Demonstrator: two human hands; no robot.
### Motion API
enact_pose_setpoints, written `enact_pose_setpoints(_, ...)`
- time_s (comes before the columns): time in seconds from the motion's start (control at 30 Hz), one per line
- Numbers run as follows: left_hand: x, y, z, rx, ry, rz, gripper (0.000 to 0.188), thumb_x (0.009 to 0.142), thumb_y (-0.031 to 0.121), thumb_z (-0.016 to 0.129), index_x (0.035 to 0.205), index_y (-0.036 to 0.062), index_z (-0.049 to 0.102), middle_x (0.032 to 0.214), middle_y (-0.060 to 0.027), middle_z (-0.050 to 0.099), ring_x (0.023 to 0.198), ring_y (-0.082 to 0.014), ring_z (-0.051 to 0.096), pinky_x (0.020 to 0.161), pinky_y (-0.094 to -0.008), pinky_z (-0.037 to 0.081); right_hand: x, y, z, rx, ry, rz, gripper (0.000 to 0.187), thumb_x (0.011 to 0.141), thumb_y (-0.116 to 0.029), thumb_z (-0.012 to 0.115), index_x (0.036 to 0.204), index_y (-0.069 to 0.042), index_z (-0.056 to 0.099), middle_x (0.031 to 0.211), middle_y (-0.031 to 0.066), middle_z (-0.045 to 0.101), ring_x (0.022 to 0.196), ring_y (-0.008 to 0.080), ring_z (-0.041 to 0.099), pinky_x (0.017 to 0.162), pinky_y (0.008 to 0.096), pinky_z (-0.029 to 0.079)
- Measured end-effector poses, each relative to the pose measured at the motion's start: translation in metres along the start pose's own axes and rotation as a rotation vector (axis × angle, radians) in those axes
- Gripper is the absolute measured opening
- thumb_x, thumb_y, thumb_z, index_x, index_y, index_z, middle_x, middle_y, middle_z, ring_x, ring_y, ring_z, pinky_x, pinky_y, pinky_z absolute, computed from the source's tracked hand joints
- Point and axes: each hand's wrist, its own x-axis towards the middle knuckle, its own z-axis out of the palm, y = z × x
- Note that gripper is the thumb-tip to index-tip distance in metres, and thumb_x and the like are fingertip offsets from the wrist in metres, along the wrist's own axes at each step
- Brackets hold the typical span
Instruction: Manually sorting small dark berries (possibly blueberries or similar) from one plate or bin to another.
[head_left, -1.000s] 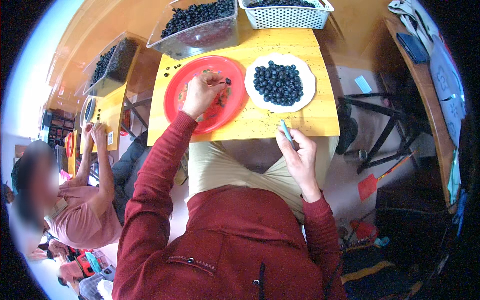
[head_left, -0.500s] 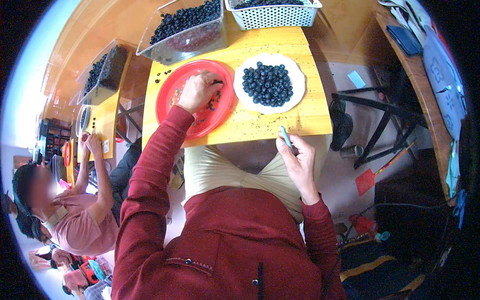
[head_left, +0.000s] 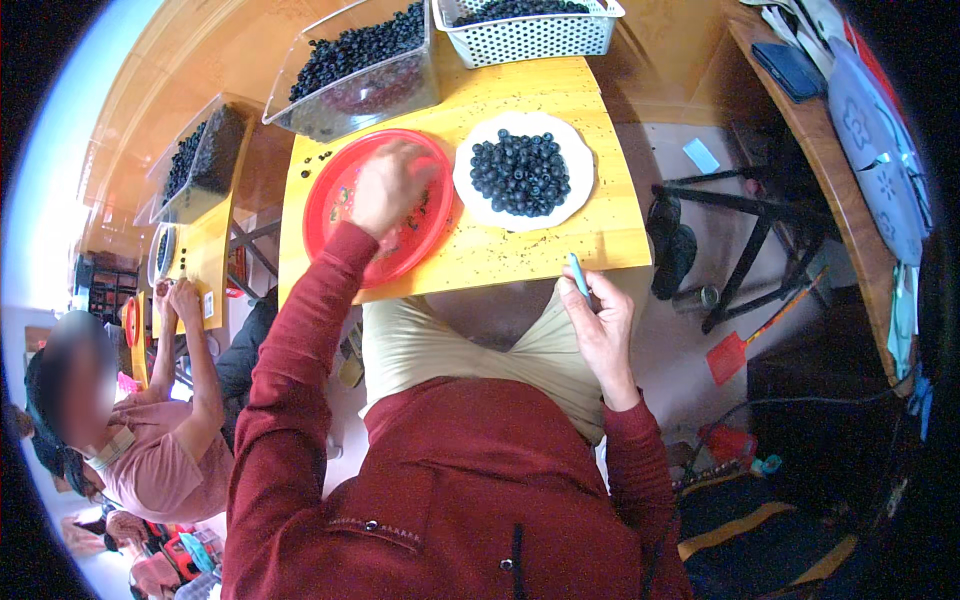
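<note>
My left hand (head_left: pixel 385 190) hovers over a red round plate (head_left: pixel 330 262) on the table; motion blur smears its fingers, so what they hold is unclear. Small green and dark bits (head_left: pixel 405 237) lie scattered in that plate. In my right hand (head_left: pixel 600 325), closed at the table's front edge, is a slim light-blue tool (head_left: pixel 577 272) pointing upward; its exact kind is not visible. Beside the red plate stands a white scalloped plate (head_left: pixel 583 195) heaped with blueberries (head_left: pixel 520 172).
Behind the plates are a clear bin (head_left: pixel 345 120) of blueberries and a white perforated basket (head_left: pixel 530 48). A few loose berries (head_left: pixel 306 173) sit left of the red plate. Another person (head_left: pixel 165 430) works at a table on the left. Right stands a wooden shelf (head_left: pixel 800 130).
My left hand, sharp before with its fingers low at the right of the red plate, has moved slightly left and blurred. The whole view has shifted a little. My right hand keeps its hold.
</note>
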Motion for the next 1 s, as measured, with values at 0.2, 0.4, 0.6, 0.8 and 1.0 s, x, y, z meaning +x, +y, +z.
enact_pose_setpoints(0.2,0.008,0.06,0.013,-0.182,-0.116,0.098,0.022,0.079,0.017,0.071,0.095,0.0019,0.071,0.093,-0.0163,0.068,0.09,-0.0352,0.064,0.082,-0.0437,0.053,-0.001,0.002,-0.002,-0.033,0.001,-0.008,0.018,0.093,-0.013,0.069,0.103,0.002,0.07,0.076,-0.0033,0.059,0.067,0.0027,0.048,0.059,0.0206,0.039)
enact_pose_setpoints(0.4,0.008,0.058,0.014,-0.153,-0.149,0.169,0.022,0.076,0.015,0.07,0.093,0.0013,0.07,0.089,-0.0158,0.066,0.086,-0.0354,0.064,0.078,-0.0442,0.053,-0.004,0.005,-0.004,0.017,0.012,0.003,0.018,0.093,-0.013,0.07,0.104,0.002,0.07,0.079,-0.0041,0.059,0.069,0.0026,0.048,0.06,0.0203,0.04)
enact_pose_setpoints(0.6,0.007,0.059,0.014,-0.134,-0.165,0.15,0.022,0.077,0.012,0.069,0.097,0.0024,0.069,0.091,-0.0159,0.066,0.088,-0.0352,0.064,0.076,-0.0437,0.054,-0.003,0.007,-0.001,0.015,-0.005,0.028,0.018,0.094,-0.013,0.069,0.104,0.001,0.07,0.076,-0.0043,0.059,0.067,0.0024,0.048,0.059,0.0203,0.039)
enact_pose_setpoints(0.8,0.004,0.063,-0.001,-0.272,-0.14,0.038,0.02,0.081,0.01,0.07,0.1,0.0028,0.068,0.093,-0.0165,0.067,0.088,-0.0329,0.066,0.077,-0.0401,0.054,0.002,0.0,-0.001,0.059,0.014,-0.005,0.019,0.093,-0.014,0.07,0.104,0.002,0.07,0.075,-0.0053,0.058,0.068,0.0018,0.048,0.059,0.0203,0.04)
enact_pose_setpoints(1.0,-0.012,0.064,0.001,-0.835,-0.099,-0.186,0.022,0.092,0.008,0.068,0.112,0.0005,0.068,0.1,-0.0081,0.071,0.086,-0.0154,0.067,0.078,-0.0299,0.054,0.001,-0.006,0.006,0.062,-0.005,-0.005,0.018,0.093,-0.012,0.069,0.104,0.003,0.069,0.076,-0.0051,0.059,0.069,0.0019,0.049,0.061,0.0195,0.04)
